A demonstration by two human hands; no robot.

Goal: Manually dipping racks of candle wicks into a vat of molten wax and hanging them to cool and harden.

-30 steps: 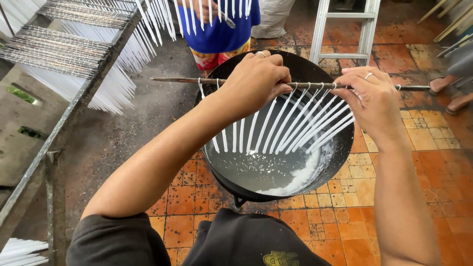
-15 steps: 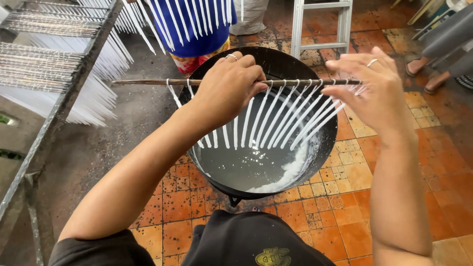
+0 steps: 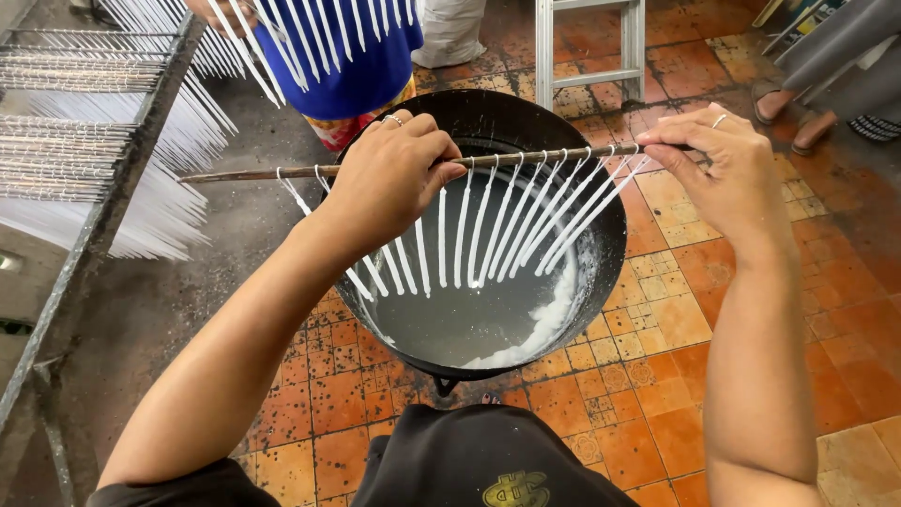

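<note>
Wooden rod (image 3: 526,158) w/ white candles (image 3: 488,230) spans btwn hands: left (image 3: 389,178) clenched mid-rod, right (image 3: 723,160) pinching its end.

The rack (image 3: 103,188) crowds the left, a person's blue skirt (image 3: 352,56) stands just behind the pot (image 3: 605,272); tiled floor (image 3: 835,310) lies open right.

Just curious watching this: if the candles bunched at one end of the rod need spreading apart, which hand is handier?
Probably the right hand: it pinches the rod just where the white candles crowd together. The left hand grips mid-rod.
</note>
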